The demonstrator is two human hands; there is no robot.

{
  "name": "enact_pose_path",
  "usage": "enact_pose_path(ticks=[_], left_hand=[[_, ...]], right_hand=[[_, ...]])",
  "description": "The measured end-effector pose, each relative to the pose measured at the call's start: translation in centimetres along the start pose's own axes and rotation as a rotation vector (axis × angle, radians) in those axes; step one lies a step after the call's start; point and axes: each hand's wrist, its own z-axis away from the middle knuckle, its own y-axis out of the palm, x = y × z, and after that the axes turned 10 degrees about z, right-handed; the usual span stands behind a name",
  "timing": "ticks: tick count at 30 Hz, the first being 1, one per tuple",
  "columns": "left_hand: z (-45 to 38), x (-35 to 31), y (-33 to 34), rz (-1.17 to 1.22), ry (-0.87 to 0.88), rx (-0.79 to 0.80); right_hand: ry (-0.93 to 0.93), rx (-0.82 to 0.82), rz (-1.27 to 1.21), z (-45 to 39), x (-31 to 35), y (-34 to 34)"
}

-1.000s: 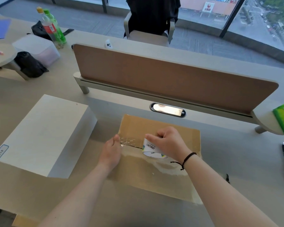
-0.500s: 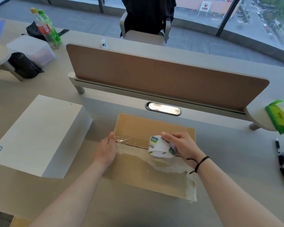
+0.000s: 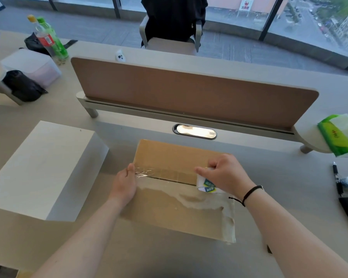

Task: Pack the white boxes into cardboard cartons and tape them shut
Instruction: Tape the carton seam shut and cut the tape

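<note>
A brown cardboard carton (image 3: 169,157) lies on the desk before me, its two top flaps closed along a middle seam. My left hand (image 3: 125,184) presses the end of a clear tape strip (image 3: 165,173) onto the seam at the carton's left edge. My right hand (image 3: 225,174) grips the tape roll (image 3: 206,185), white with green and blue labels, near the right end of the seam. The strip runs along the seam between the two hands. A large white box (image 3: 42,167) stands on the desk to the left of the carton.
A brown desk divider (image 3: 189,93) rises just behind the carton. Pens (image 3: 339,183) and a green tissue pack (image 3: 340,135) lie at the right. Bottles (image 3: 48,39), a clear plastic tub (image 3: 32,66) and a black bag (image 3: 22,86) stand at the far left.
My right hand has drawn the tape roll to the right along the seam, stretching the strip. My left hand has stayed on the tape's end at the carton's left edge.
</note>
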Motion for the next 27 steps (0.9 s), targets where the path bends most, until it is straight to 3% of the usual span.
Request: enact_pose_path(ticks=[3,8,11,19,23,25,27], left_hand=[[0.0,0.0,0.1,-0.021,-0.007,-0.002],[-0.1,0.1,0.2,-0.010,-0.037,-0.014],[0.0,0.0,0.2,0.008,-0.045,-0.014],[0.3,-0.5,0.2,-0.044,-0.050,-0.011],[0.1,-0.2,0.2,-0.082,-0.047,-0.022],[0.1,-0.3,0.3,-0.079,-0.042,-0.021],[0.2,-0.5,0.3,-0.067,-0.042,-0.028]], right_hand=[[-0.012,0.021,0.085,0.2,-0.5,-0.7],[0.147,0.170,-0.502,1.0,-3.9,-0.9],[0.185,0.174,-0.644,1.8,-5.1,0.3],[0.117,0.008,-0.422,1.4,-4.8,-0.4],[0.078,0.030,-0.257,1.7,-5.3,-1.3],[0.056,0.057,-0.365,1.7,-5.7,-1.6],[0.083,0.083,-0.655,1.7,-6.0,-2.0]])
